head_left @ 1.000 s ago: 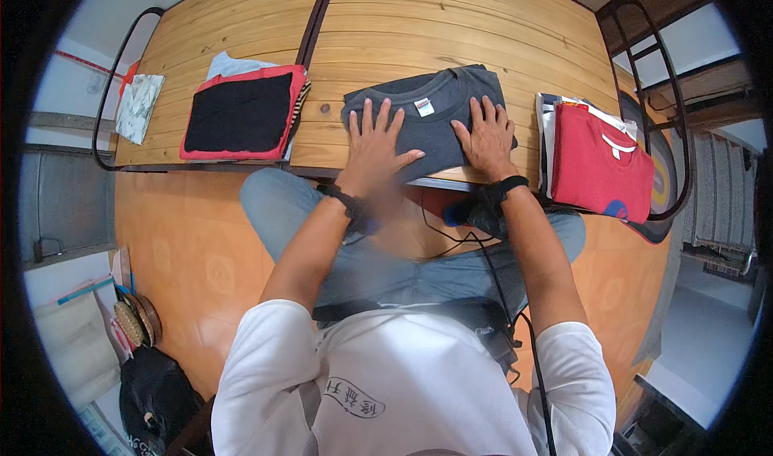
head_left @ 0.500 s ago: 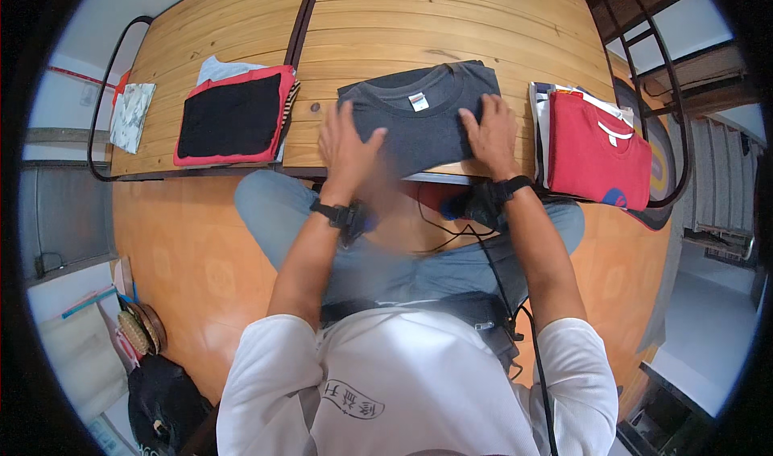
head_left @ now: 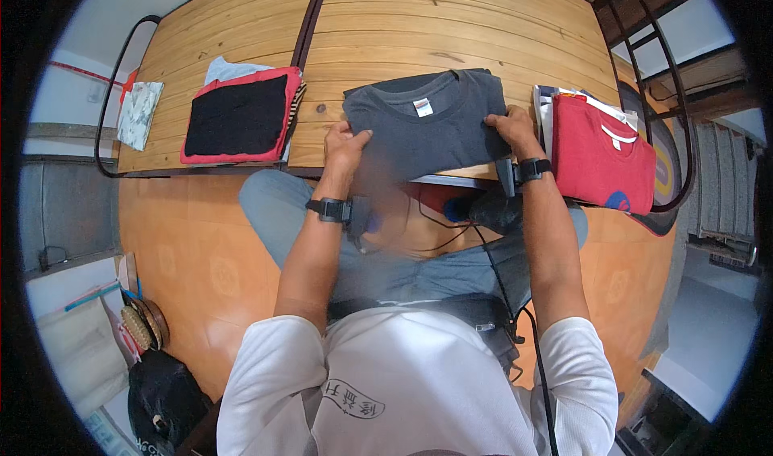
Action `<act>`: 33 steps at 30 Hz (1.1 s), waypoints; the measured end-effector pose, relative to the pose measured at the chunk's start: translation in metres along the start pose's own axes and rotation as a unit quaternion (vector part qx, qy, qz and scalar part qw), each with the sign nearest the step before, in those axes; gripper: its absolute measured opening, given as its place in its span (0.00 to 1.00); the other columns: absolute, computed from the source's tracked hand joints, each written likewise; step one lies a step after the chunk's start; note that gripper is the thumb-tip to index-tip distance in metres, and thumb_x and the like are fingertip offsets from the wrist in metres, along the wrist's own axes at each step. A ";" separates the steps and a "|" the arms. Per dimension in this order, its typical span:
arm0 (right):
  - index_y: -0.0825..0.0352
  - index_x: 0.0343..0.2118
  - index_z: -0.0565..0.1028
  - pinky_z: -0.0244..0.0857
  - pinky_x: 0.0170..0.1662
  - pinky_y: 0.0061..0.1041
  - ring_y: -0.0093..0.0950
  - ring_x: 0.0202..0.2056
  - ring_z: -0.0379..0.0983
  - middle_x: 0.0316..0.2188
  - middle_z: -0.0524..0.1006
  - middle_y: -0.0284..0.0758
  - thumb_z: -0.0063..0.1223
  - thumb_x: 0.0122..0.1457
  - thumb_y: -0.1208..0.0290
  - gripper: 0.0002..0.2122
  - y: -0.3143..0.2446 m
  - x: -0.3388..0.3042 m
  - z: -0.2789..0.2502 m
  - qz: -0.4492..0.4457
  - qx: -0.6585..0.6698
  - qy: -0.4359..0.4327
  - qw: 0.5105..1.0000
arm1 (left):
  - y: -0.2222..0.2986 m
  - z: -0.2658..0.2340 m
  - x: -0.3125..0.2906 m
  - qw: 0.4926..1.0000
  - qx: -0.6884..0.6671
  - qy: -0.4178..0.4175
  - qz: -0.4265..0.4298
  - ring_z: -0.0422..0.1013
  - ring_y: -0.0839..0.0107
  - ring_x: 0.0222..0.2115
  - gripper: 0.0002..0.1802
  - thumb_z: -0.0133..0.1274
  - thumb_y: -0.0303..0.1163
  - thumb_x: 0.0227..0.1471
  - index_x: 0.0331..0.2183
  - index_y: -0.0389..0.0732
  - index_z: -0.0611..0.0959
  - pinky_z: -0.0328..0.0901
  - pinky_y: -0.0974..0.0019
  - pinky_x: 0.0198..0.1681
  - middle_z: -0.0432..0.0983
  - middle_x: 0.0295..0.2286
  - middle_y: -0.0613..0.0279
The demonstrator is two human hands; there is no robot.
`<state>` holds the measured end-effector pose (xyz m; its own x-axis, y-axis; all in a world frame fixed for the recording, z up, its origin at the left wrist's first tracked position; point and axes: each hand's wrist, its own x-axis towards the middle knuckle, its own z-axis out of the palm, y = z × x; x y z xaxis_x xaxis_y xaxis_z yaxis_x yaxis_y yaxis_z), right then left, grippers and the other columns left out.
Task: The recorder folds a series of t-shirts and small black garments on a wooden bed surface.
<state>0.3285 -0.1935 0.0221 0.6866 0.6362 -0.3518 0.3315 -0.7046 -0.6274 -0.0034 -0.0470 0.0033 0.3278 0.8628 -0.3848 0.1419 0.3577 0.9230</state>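
Note:
A folded dark grey T-shirt lies on the wooden table before me, its round collar and white neck label at the far side. My left hand pinches the shirt's left edge, with thumb and fingers closed on the cloth. At the opposite edge my right hand grips the fabric in the same way, thumb on top. A blurred smear in the picture covers a little of the shirt's near left part.
To the left lies a stack of folded clothes, black and red on top. A red folded shirt tops another pile at the right, beside a dark metal rail. A marbled white packet rests at the far left.
My hands have gone from lying spread flat on the shirt to gripping its two side edges. Both hands now sit slightly lower in view.

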 end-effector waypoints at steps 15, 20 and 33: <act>0.73 0.43 0.79 0.72 0.42 0.30 0.33 0.38 0.79 0.37 0.82 0.41 0.63 0.53 0.64 0.19 0.001 -0.015 0.005 0.012 0.177 -0.022 0.984 | -0.007 0.007 -0.016 0.994 0.032 -0.050 0.096 0.75 0.70 0.40 0.22 0.58 0.21 0.55 0.51 0.31 0.73 0.71 0.69 0.43 0.79 0.40 0.54; 0.75 0.47 0.79 0.71 0.42 0.28 0.29 0.38 0.79 0.38 0.83 0.40 0.61 0.55 0.66 0.20 0.021 -0.003 0.007 0.050 0.284 -0.048 0.956 | -0.006 0.013 -0.016 0.995 -0.016 -0.044 0.084 0.74 0.68 0.44 0.23 0.56 0.20 0.56 0.53 0.30 0.73 0.70 0.67 0.48 0.77 0.45 0.53; 0.71 0.45 0.78 0.71 0.40 0.40 0.44 0.35 0.79 0.32 0.80 0.49 0.61 0.55 0.59 0.21 -0.031 -0.090 -0.099 -0.185 0.092 0.143 0.968 | 0.085 0.067 -0.067 0.969 -0.093 -0.176 0.146 0.73 0.75 0.42 0.15 0.54 0.20 0.59 0.48 0.33 0.76 0.68 0.70 0.48 0.78 0.41 0.61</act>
<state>0.3202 -0.2601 0.1417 0.7027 0.7029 0.1102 0.4860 -0.3611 -0.7959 0.0494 -0.0981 0.1074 0.6321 0.7730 -0.0541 -0.1659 0.2032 0.9650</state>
